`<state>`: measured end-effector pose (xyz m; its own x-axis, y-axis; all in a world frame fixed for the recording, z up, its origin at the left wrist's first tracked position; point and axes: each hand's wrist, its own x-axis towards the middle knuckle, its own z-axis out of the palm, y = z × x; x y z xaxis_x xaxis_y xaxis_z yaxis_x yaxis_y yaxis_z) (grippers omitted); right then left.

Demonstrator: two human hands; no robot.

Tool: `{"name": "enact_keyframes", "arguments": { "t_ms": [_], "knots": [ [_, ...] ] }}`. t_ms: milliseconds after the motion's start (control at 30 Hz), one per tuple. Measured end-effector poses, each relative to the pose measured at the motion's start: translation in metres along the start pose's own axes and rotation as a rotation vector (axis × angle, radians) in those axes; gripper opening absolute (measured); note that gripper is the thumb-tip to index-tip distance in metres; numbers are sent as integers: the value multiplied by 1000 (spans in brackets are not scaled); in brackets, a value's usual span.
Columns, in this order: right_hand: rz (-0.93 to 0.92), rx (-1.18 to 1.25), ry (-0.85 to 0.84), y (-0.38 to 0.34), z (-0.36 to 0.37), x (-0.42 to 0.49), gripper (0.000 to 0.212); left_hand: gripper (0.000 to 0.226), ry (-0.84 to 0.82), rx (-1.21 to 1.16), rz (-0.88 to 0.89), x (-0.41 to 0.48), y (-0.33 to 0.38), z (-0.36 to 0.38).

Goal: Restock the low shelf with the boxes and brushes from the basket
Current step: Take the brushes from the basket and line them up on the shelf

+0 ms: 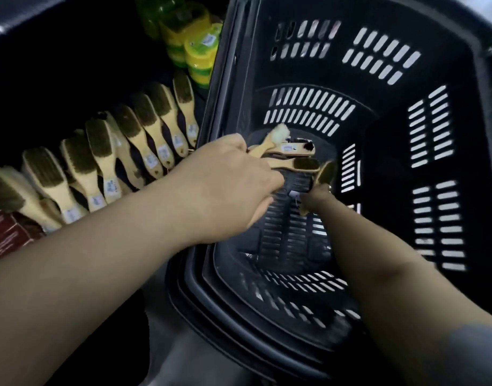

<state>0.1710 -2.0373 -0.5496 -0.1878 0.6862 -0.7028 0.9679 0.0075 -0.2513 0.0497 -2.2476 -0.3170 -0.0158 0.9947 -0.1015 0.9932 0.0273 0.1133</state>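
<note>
A black slotted basket (384, 168) fills the right half of the view, and both my arms reach into it. My left hand (225, 179) grips a bunch of wooden brushes (290, 156) by their handles above the basket floor. Deeper in, my right hand (315, 197) holds one brush (325, 172) with its dark bristles pointing up; its fingers are mostly hidden. On the low shelf to the left, several wooden brushes (105, 162) with white labels stand in a slanted row.
Yellow-green round packs (194, 43) are stacked at the back of the shelf beside the basket's rim. A red box (5, 235) lies at the shelf's left end. The basket's black rim (211, 112) stands against the shelf.
</note>
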Motion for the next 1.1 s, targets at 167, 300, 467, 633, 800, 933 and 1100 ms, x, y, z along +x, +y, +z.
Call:
{"name": "enact_keyframes", "arguments": {
  "t_ms": [167,300,467,633,800,933,1100],
  "knots": [
    [101,54,126,13,18,9,70,32,16,47,-1,-2,1,1],
    [136,244,-149,-14,-12,-7,34,16,-63,67,-18,2,8,3],
    [19,568,-442,-41,-77,-61,23,11,64,-66,-5,6,16,5],
    [-269,866,-832,-40,-109,-136,20,30,173,-664,-331,10,35,-1],
    [-345,1002,-871,-39,-99,-190,18,48,18,-1325,-745,25,35,4],
    [-542,798,-554,-34,-81,-217,28,43,6,-1731,-766,24,35,7],
    [-957,277,-283,-42,-74,-236,57,15,33,-1966,-825,25,35,6]
  ]
}}
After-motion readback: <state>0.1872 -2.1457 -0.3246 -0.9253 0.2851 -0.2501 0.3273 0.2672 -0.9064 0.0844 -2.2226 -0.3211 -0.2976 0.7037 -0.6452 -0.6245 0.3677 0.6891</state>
